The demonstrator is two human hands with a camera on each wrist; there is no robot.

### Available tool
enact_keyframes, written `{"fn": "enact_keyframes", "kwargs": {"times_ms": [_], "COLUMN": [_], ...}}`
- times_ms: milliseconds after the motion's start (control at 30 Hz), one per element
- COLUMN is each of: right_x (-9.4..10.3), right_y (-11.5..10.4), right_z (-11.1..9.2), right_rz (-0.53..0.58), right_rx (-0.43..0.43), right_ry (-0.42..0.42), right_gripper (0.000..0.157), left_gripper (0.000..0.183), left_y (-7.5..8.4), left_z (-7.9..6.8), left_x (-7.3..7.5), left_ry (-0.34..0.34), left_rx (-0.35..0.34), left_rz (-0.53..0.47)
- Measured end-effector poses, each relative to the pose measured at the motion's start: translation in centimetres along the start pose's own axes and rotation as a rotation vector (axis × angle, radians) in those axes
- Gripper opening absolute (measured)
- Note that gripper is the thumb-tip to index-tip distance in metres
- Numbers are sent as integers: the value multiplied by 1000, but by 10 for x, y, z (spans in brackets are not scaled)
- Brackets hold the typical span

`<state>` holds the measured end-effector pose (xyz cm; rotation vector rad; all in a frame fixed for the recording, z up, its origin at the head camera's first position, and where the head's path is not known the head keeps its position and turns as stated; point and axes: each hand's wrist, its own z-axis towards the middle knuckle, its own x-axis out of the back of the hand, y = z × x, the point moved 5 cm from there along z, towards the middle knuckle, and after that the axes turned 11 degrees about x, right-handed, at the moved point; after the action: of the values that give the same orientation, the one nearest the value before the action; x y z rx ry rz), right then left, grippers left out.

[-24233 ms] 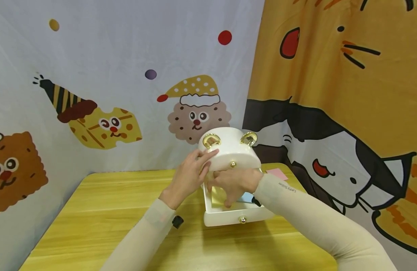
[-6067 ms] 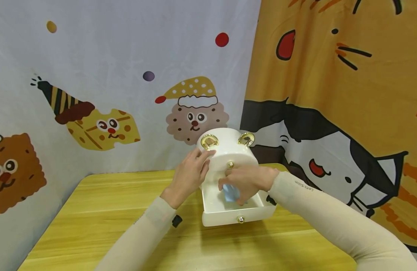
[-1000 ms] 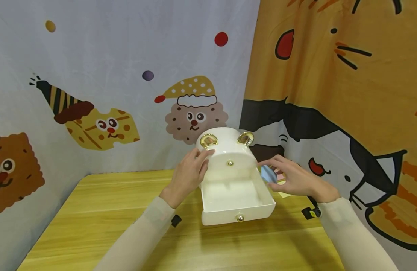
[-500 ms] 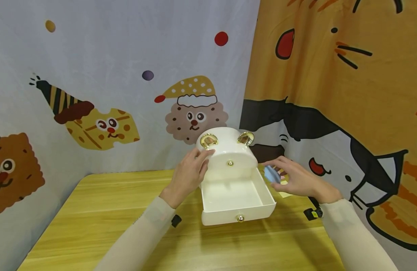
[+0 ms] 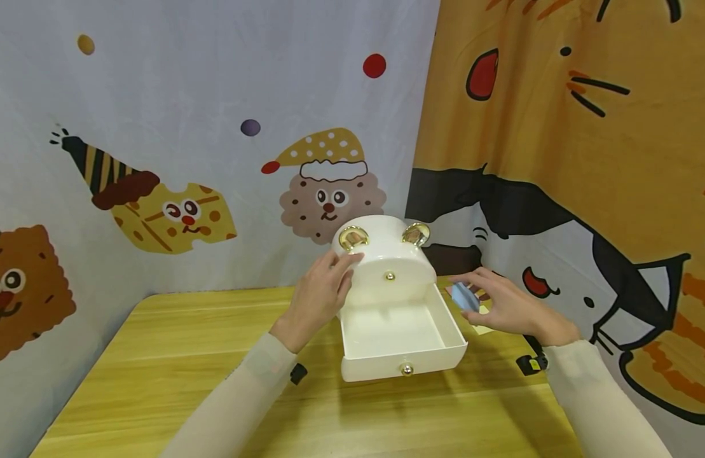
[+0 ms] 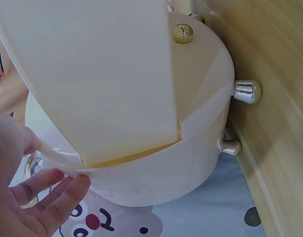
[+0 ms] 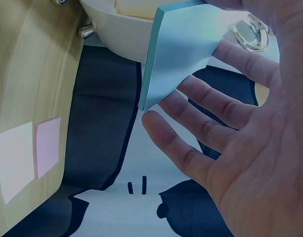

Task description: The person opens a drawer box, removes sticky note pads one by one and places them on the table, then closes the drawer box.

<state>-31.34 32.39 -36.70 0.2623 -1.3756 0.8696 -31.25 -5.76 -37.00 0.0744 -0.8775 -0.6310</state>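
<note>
Blue sticky-note pad [image 7: 183, 49] in the air beside the open drawer [image 5: 381, 367]; two pads on the table [image 5: 215, 356].
Right hand [image 5: 512, 308] pinches it between thumb and fingers, right of the white bear-eared drawer box [image 5: 384, 236]. Left hand [image 5: 318, 296]: fingers spread, loosely bent, tips resting on the box by the ear, nothing gripped. Pale yellow pad [image 5: 481, 329] and pink pad [image 7: 47, 148] lie side by side on the table. Progress, my read: mostly done, nothing visible in the drawer; blue pad not yet put down, drawer not yet pushed in.
</note>
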Motion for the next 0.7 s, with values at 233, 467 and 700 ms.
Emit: {"fn": "enact_keyframes", "kwargs": {"times_ms": [233,467,700], "right_x": [-4,-8,-13], "right_y": [6,13,20], "right_z": [-3,-8,-13], "right_rz": [-2,-1,11], "right_rx": [-11,-52,-66], "right_ry": [13,8,9], "right_gripper": [60,63,62], "left_gripper": [41,41,42], "left_y": [0,0,1], "left_z": [0,-1,0], "left_x": [1,1,2], "left_ry": [-16,-16,-18], "left_rx": [9,11,10], "left_rz": [-9,-15,-24]}}
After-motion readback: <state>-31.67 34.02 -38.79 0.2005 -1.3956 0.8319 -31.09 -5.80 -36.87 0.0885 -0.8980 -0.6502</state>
